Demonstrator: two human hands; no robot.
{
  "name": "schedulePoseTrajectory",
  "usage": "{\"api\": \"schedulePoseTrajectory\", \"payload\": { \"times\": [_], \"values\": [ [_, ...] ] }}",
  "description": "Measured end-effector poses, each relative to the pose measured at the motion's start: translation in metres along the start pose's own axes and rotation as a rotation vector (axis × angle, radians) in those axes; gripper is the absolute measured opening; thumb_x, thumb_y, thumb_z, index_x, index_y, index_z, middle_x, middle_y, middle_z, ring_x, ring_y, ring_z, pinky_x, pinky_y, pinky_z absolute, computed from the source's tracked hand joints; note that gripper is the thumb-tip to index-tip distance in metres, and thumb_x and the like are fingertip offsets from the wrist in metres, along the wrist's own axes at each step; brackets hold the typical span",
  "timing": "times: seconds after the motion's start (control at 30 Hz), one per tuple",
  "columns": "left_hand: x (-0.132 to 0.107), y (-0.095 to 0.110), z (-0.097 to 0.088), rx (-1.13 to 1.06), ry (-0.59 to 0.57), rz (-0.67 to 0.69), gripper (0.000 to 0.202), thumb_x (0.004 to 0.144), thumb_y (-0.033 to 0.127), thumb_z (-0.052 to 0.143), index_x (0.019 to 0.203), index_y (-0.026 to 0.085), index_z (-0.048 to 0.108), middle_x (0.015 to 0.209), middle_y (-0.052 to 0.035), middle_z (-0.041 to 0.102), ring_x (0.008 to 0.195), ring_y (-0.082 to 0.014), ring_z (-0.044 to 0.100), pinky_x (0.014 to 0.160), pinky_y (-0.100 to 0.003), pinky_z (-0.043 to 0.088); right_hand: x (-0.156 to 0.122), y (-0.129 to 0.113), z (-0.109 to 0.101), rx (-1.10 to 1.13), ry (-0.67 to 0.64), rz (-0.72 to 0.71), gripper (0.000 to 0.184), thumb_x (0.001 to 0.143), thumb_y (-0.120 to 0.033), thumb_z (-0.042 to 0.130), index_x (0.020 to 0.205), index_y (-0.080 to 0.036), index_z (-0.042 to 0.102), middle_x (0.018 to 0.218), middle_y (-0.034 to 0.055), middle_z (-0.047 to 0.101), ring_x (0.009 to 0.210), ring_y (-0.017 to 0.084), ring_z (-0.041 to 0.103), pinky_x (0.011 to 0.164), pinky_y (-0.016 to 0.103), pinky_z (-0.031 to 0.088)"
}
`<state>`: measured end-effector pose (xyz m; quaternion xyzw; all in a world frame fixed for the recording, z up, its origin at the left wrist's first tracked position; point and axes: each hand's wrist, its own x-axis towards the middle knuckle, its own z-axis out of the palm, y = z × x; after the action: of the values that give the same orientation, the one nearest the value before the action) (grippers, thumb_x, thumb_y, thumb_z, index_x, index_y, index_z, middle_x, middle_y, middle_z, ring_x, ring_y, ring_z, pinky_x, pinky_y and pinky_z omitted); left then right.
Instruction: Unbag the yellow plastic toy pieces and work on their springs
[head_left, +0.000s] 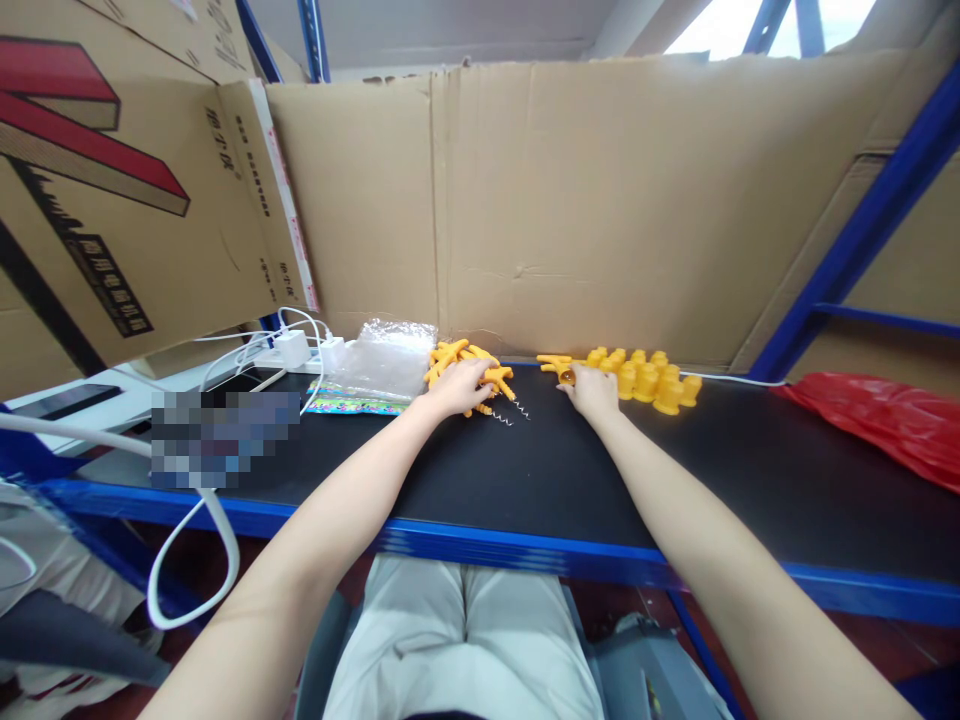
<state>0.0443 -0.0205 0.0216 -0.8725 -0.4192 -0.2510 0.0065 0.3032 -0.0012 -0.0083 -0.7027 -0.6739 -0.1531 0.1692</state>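
My left hand [459,386] reaches onto a heap of long orange plastic pieces [450,355] at the back of the black work surface [525,470], its fingers curled over them. Two small metal springs [510,414] lie on the surface just right of that hand. My right hand [594,390] rests beside a cluster of yellow plastic caps [649,378], fingers closed on a small brownish round part [567,376] with an orange piece [553,360] just behind it.
A clear plastic bag [386,360] on a colourful sheet lies left of the orange heap. White chargers and cables [296,350] sit further left. A red plastic bag [885,420] lies at the right. Cardboard walls [600,200] close the back and left.
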Motion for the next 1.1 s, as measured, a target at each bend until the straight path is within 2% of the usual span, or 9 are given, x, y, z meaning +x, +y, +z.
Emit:
{"api": "schedulePoseTrajectory", "payload": {
  "times": [0.17, 0.27, 0.33, 0.53, 0.63, 0.73, 0.83, 0.93, 1.1],
  "values": [
    [0.000, -0.001, 0.001, -0.013, 0.003, -0.002, 0.038, 0.084, 0.026, 0.053, 0.121, 0.018, 0.055, 0.105, -0.0085, 0.066, 0.099, -0.0227, 0.061, 0.087, -0.038, 0.047, 0.003, 0.005, 0.002, 0.086, -0.018, -0.005, 0.037, 0.085, -0.031, 0.061, 0.119, -0.016, 0.060, 0.126, 0.0155, 0.060, 0.116, 0.029, 0.055, 0.097, 0.045, 0.037],
    [0.000, -0.002, 0.002, -0.018, 0.001, 0.004, 0.038, 0.084, 0.026, 0.052, 0.122, 0.018, 0.054, 0.108, -0.0086, 0.066, 0.102, -0.0231, 0.060, 0.090, -0.039, 0.046, 0.005, 0.014, 0.000, 0.085, -0.020, -0.015, 0.047, 0.081, -0.027, 0.065, 0.127, -0.018, 0.056, 0.140, 0.0143, 0.049, 0.132, 0.031, 0.040, 0.107, 0.056, 0.024],
    [0.000, -0.002, 0.002, -0.016, 0.003, 0.005, 0.039, 0.085, 0.026, 0.052, 0.123, 0.018, 0.054, 0.108, -0.0085, 0.066, 0.103, -0.0230, 0.060, 0.090, -0.039, 0.045, 0.005, 0.021, -0.002, 0.065, -0.029, -0.016, 0.050, 0.081, -0.027, 0.065, 0.129, -0.018, 0.054, 0.143, 0.0153, 0.045, 0.135, 0.033, 0.033, 0.107, 0.061, 0.018],
    [0.000, -0.001, 0.002, -0.012, -0.005, 0.006, 0.040, 0.084, 0.026, 0.051, 0.123, 0.017, 0.054, 0.107, -0.0089, 0.066, 0.101, -0.0235, 0.061, 0.089, -0.038, 0.046, 0.010, 0.036, -0.005, 0.076, -0.123, -0.046, 0.055, 0.081, -0.027, 0.066, 0.132, -0.014, 0.051, 0.131, 0.0198, 0.055, 0.127, 0.036, 0.045, 0.108, 0.056, 0.019],
    [0.000, -0.001, 0.002, -0.011, -0.005, 0.001, 0.038, 0.084, 0.026, 0.052, 0.121, 0.018, 0.055, 0.106, -0.0082, 0.067, 0.101, -0.0234, 0.061, 0.087, -0.038, 0.047, 0.012, 0.041, -0.008, 0.081, -0.178, -0.055, 0.059, 0.078, -0.025, 0.069, 0.134, -0.016, 0.051, 0.131, 0.0196, 0.055, 0.129, 0.038, 0.042, 0.108, 0.055, 0.021],
    [0.000, -0.001, 0.002, -0.006, -0.005, 0.005, 0.037, 0.084, 0.027, 0.052, 0.121, 0.019, 0.055, 0.105, -0.0077, 0.067, 0.099, -0.0228, 0.061, 0.086, -0.037, 0.047, 0.013, 0.048, -0.009, 0.075, -0.206, -0.041, 0.054, 0.078, -0.024, 0.069, 0.130, -0.016, 0.056, 0.131, 0.0195, 0.054, 0.131, 0.040, 0.039, 0.108, 0.058, 0.018],
    [0.001, -0.002, 0.003, -0.008, -0.007, 0.004, 0.038, 0.084, 0.026, 0.052, 0.121, 0.018, 0.055, 0.105, -0.0077, 0.067, 0.099, -0.0228, 0.062, 0.085, -0.037, 0.047, 0.016, 0.053, -0.005, 0.081, -0.193, -0.045, 0.040, 0.079, -0.026, 0.067, 0.117, -0.014, 0.064, 0.121, 0.0206, 0.060, 0.125, 0.042, 0.044, 0.105, 0.062, 0.018],
    [0.001, -0.002, 0.002, -0.008, -0.012, -0.001, 0.038, 0.083, 0.025, 0.052, 0.121, 0.018, 0.055, 0.105, -0.0077, 0.067, 0.100, -0.0230, 0.061, 0.085, -0.037, 0.047, 0.019, 0.051, 0.000, 0.057, -0.157, -0.081, 0.030, 0.081, -0.029, 0.065, 0.107, -0.015, 0.068, 0.107, 0.0178, 0.067, 0.115, 0.040, 0.053, 0.105, 0.064, 0.014],
    [0.000, 0.001, 0.000, -0.013, -0.012, -0.005, 0.039, 0.083, 0.024, 0.053, 0.121, 0.016, 0.055, 0.104, -0.0087, 0.067, 0.100, -0.0229, 0.062, 0.086, -0.037, 0.047, 0.013, 0.032, 0.004, -0.034, -0.064, -0.118, 0.033, 0.084, -0.030, 0.060, 0.113, -0.016, 0.066, 0.115, 0.0177, 0.065, 0.114, 0.037, 0.054, 0.107, 0.061, 0.013]
  ]
}}
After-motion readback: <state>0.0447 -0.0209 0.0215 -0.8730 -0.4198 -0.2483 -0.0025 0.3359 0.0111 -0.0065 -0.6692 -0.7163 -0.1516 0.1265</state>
